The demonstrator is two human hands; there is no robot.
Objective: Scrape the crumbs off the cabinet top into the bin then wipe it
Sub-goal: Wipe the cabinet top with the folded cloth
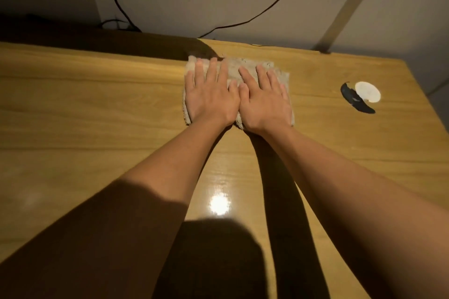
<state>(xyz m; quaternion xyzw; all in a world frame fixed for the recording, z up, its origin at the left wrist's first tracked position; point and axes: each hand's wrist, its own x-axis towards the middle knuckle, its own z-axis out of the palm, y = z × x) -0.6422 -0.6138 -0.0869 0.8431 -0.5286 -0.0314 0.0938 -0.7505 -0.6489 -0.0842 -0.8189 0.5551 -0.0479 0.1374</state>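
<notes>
wooden cabinet top, hands flat on cloth

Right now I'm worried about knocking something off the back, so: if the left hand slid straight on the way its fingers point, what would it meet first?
The left hand, flat on the cloth, points toward the wall. Nothing stands between; it would likely reach the cabinet top's shadowed back edge, then the wall.

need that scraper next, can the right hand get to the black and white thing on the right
Probably yes: the right hand lies flat on the cloth, and bare cabinet top separates it from the scraper.
</notes>
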